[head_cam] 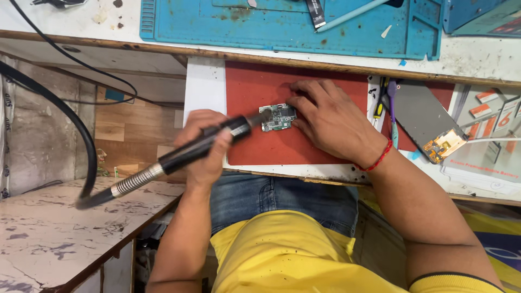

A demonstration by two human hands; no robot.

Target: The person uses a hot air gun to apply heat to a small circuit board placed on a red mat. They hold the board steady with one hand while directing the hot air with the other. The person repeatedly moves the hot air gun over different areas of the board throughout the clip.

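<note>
A small green circuit board [279,118] lies on a red mat [255,87] on a white pull-out shelf. My right hand [325,119] presses down on the board's right edge with its fingertips. My left hand [203,144] grips a black rotary tool handpiece [217,138] whose tip touches the board's left side. A thick black flexible shaft [70,119] runs from the handpiece off to the left.
Right of the mat lie a disassembled phone [431,122], a purple-handled tool [392,108] and small boxes [494,114]. Above, a blue work mat [282,24] covers the bench top. A marble-patterned surface [54,233] sits low on the left.
</note>
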